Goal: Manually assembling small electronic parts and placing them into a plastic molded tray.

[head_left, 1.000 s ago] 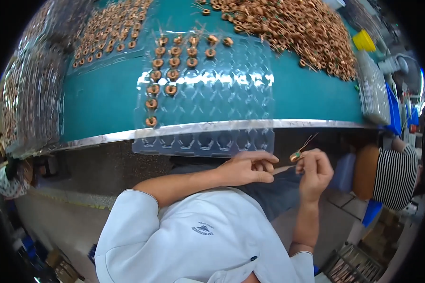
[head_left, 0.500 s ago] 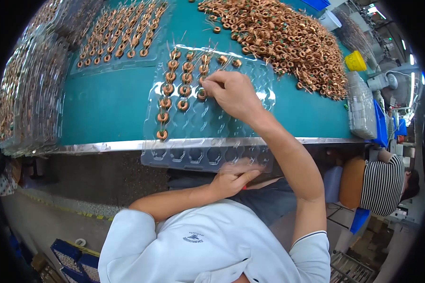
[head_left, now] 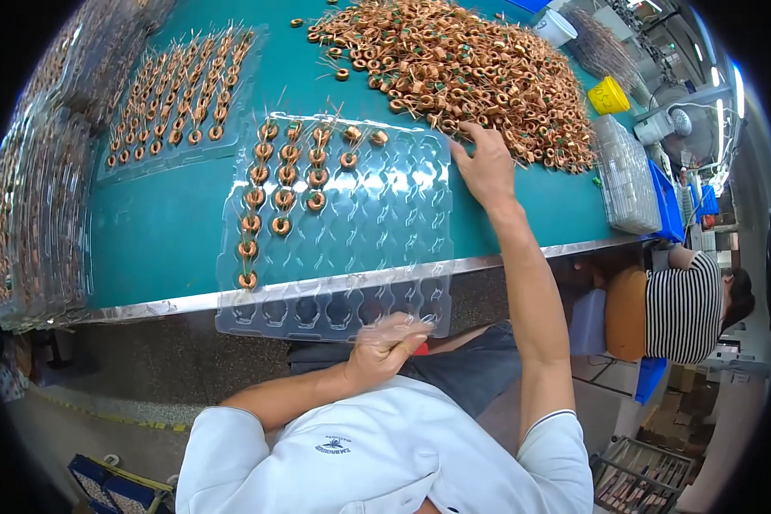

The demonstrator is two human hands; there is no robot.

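Copper coils (head_left: pixel 463 73) lie in a loose heap at the far side of the green table (head_left: pixel 154 236), and more sit in a clear tray (head_left: pixel 360 236) in front of the person. Its left column holds the most, running nearly to the table's metal edge (head_left: pixel 334 283); the columns to the right get shorter, down to a single coil in the fifth. The tray's near end juts past that edge.

The right hand (head_left: pixel 487 167) reaches to the heap's near border, thumb and forefinger a little apart (whether a coil is between them, I cannot tell). The left hand (head_left: pixel 384 349) is at the tray's overhanging end, fingers curled and blurred; I cannot tell whether it grips the plastic. Something red (head_left: pixel 421 349) shows beside it.

Beyond, a second tray (head_left: pixel 110 174) of coils lies to the left, near a tall stack (head_left: pixel 38 210) of filled ones. Past the heap stand a yellow tub (head_left: pixel 608 96) and a white bucket (head_left: pixel 556 29). A person in a striped top (head_left: pixel 684 308) sits at right.
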